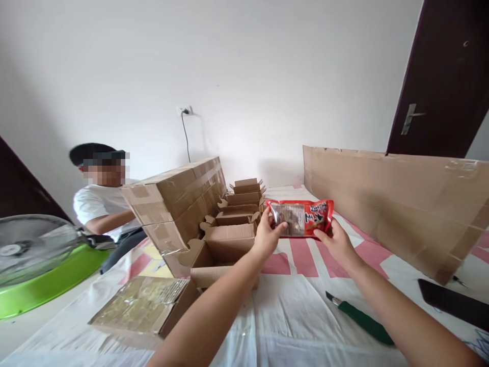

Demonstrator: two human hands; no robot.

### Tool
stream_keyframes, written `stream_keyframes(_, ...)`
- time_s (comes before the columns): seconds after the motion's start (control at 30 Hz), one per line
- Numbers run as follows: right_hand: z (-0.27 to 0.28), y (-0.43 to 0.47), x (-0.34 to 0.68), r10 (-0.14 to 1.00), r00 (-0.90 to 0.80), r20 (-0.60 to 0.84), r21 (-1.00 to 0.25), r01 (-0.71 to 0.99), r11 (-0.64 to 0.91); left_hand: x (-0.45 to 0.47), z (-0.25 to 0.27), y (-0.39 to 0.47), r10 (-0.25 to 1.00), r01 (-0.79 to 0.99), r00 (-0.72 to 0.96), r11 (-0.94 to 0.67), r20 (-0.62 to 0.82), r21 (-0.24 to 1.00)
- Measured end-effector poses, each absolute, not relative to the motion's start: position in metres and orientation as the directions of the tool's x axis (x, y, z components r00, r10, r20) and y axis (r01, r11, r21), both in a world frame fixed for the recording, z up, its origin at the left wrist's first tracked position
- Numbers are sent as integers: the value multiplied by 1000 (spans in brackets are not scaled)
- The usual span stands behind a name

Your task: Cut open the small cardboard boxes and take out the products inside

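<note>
A red food packet with a clear window and dark printed characters is held up level above the cloth. My left hand grips its left end, thumb across the front. On its right end my right hand is closed, with the thumb along the lower edge. Left of the packet stands a row of several open cardboard boxes, flaps raised; the nearest box lies just beyond my left forearm. A green-handled utility knife lies on the cloth below my right forearm.
Stacked taped cartons rise at the left, with a closed carton in front. A large cardboard sheet stands at the right near a black phone-like slab. At far left, a person sits beside a green fan.
</note>
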State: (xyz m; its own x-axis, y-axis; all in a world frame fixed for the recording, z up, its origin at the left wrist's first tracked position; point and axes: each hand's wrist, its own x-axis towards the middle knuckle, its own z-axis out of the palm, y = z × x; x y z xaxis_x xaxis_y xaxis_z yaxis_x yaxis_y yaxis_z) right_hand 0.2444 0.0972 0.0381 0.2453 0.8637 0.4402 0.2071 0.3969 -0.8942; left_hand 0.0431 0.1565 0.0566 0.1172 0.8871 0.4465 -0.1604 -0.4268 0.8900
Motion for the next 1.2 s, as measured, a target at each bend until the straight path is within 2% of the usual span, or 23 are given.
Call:
stream_keyframes(0.13,50,136,235,888,211,409,-912,108,395,43,74,185,900,-186,89,-407,428,894)
stream_keyframes(0.27,28,124,235,942,50,331,-943,-3,332,34,48,151,898,-184,61,-420,436,889)
stream_keyframes(0.37,-4,92,238,956,-208,206,-979,-53,199,22,-3,99,904,-141,79,-407,420,903)
stream_keyframes(0.43,-31,72,236,915,-397,79,-996,-62,59,12,-48,66,941,-120,86,-315,326,941)
stream_keyframes(0.5,-55,60,230,852,-523,-21,-1000,6,-21,-2,-93,42,970,-138,69,-223,234,965)
stream_keyframes(0.63,-84,57,200,730,-677,-92,-994,108,-25,-42,-154,25,974,-75,-154,-180,167,981)
stream_keyframes(0.7,-90,64,176,735,-675,-58,-989,139,50,-69,-165,26,947,35,-271,-169,172,985)
stream_keyframes(0.8,-100,78,134,825,-556,101,-941,216,260,-105,-164,30,882,286,-403,-133,245,949)
stream_keyframes(0.9,-117,87,100,892,-397,215,-888,300,348,-122,-162,26,759,573,-478,-111,442,812)
stream_keyframes(0.97,-130,87,88,908,-343,241,-874,329,356,-119,-167,20,664,712,-442,-149,603,687)
stream_keyframes(1.03,-140,86,84,907,-327,265,-857,351,377,-109,-177,15,634,773,-357,-212,686,598)
stream_keyframes(1.07,-143,85,85,901,-334,277,-847,358,393,-103,-182,13,660,769,-311,-247,684,589)
stream_keyframes(1.2,-147,82,91,846,-405,346,-797,348,493,-85,-191,16,794,653,-252,-282,553,703)
